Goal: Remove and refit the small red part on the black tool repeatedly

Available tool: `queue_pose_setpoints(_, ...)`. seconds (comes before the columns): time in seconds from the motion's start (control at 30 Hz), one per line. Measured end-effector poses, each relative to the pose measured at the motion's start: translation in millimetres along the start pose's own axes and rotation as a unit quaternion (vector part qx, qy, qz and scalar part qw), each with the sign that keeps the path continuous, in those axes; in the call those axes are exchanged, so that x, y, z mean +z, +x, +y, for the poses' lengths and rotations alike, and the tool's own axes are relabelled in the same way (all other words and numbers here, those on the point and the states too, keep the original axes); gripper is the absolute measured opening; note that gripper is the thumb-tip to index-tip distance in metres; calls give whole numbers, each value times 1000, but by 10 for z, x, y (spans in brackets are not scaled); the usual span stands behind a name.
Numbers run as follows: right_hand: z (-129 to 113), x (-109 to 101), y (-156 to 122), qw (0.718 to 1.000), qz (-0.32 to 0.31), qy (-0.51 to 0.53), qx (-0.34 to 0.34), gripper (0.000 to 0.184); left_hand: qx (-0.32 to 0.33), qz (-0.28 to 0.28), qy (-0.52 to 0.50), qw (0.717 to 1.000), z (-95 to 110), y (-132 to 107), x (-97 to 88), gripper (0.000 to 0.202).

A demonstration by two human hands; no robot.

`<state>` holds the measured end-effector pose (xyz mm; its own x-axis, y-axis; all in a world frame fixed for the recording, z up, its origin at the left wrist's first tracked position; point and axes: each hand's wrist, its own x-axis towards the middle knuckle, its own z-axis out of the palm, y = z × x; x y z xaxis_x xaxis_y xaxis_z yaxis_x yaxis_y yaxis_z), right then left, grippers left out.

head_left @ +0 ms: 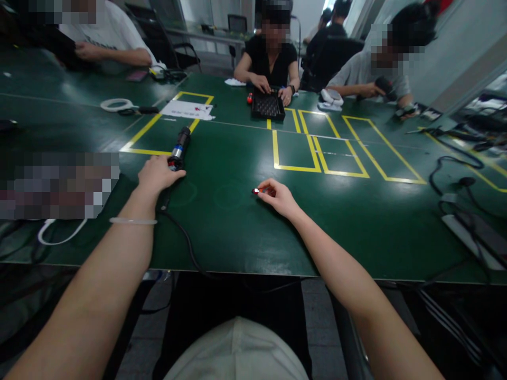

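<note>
My left hand (157,174) lies over the near end of a black cylindrical tool (181,143) with a silver and blue band. Its fingers curl round the tool and its thumb points right; the grip is partly hidden. A black cable (186,237) runs from below this hand to the table's near edge. My right hand (279,198), a little above the green table (233,237), pinches a small red thing (255,191) with a bright white spot. Its kind is too small to make out.
Yellow tape frames (297,168) mark the table. A paper sheet (186,110) and a white ring-shaped item (115,105) lie back left. Across the table, a person handles a black tray (268,112). Cables (439,163) and a grey device (475,240) are on the right.
</note>
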<state>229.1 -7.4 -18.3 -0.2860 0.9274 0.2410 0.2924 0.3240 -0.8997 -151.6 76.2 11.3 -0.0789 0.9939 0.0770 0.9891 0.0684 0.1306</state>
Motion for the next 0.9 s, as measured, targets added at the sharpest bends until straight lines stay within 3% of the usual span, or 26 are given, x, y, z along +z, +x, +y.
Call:
queue_pose_setpoints(0.07,-7,3,0,1000,2,-2,2,21,-36,4,8,999,138,-104,-25,71)
queue_pose_setpoints(0.13,-17,6,-1,1000,4,-6,2,21,-33,7,1,999,286,-207,-40,71)
queue_pose_setpoints(0.57,17,28,-9,1000,7,-14,-4,24,152,10,15,988,1386,-931,23,58)
queue_pose_setpoints(0.7,-33,32,-23,1000,-16,-20,-10,23,223,4,-7,975,1521,-1061,36,59)
queue_pose_setpoints(0.9,-81,40,-45,998,-53,-33,-27,22,290,-19,-37,956,1543,-1085,33,59)
